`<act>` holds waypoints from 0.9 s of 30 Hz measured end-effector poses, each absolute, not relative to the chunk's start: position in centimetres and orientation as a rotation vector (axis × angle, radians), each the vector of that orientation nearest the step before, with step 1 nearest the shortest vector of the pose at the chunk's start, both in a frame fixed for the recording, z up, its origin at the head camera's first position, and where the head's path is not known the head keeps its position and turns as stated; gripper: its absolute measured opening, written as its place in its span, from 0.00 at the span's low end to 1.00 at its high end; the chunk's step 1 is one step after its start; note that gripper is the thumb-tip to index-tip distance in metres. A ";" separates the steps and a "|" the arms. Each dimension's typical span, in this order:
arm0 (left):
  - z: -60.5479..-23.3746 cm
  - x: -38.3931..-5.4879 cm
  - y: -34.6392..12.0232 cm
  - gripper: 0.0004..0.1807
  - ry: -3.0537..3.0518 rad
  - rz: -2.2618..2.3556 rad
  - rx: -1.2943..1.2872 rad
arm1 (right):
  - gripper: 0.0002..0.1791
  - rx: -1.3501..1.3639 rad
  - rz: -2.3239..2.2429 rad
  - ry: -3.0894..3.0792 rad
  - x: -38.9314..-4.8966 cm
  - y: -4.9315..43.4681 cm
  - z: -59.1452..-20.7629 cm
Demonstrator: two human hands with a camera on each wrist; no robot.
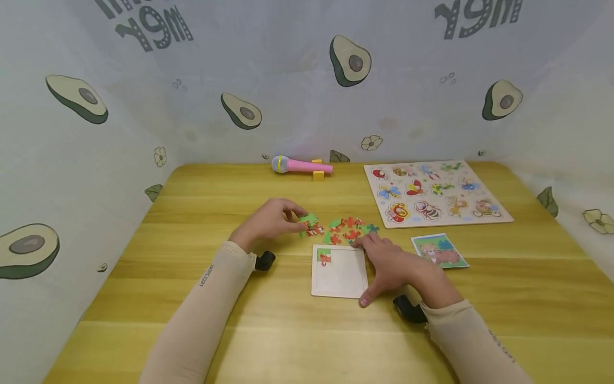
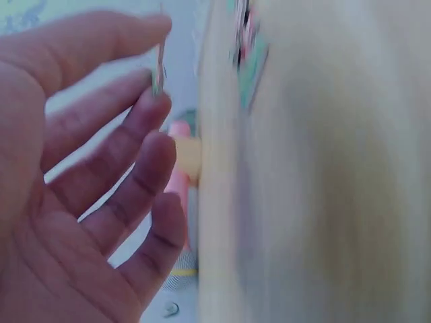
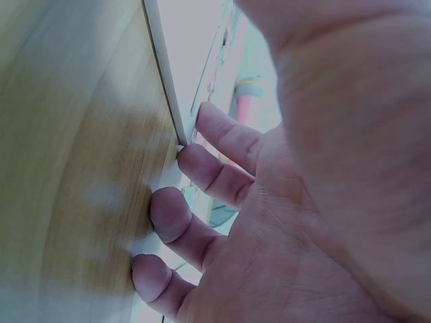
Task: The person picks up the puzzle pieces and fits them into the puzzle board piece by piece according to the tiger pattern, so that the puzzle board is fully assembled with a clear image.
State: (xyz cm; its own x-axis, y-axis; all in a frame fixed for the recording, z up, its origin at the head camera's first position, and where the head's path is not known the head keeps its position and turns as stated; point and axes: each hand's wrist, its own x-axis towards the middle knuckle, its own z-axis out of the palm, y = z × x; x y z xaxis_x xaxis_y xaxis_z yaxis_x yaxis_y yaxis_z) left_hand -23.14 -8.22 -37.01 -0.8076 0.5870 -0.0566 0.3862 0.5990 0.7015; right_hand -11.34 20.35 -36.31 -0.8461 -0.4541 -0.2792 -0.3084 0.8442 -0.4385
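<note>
My left hand (image 1: 275, 217) pinches a small jigsaw piece (image 2: 159, 67) between thumb and fingertips, seen edge-on in the left wrist view. In the head view it hovers at the left end of a loose pile of green and orange jigsaw pieces (image 1: 352, 234). A square, pale wooden puzzle tray (image 1: 342, 274) lies in front of the pile, with a few joined pieces (image 1: 324, 256) in its upper left corner. My right hand (image 1: 390, 266) spans the tray's right side, thumb at the near corner and index finger at the far one; its other fingertips rest on the table.
A picture card (image 1: 440, 250) lies right of my right hand. Behind it is a large wooden insect puzzle board (image 1: 436, 194). A pink toy microphone (image 1: 302, 166) rests at the table's back edge, before a curtain (image 1: 297, 64) printed with avocados.
</note>
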 end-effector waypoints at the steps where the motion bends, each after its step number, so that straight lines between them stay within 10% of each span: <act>1: -36.9 -22.8 -8.1 0.16 2.530 1.011 0.821 | 0.65 -0.567 -0.539 2.647 -11.4 20.4 -36.3; 27: -37.2 -19.1 -3.3 0.15 2.398 0.709 1.303 | 0.67 -0.542 -0.498 2.618 -12.0 20.3 -36.6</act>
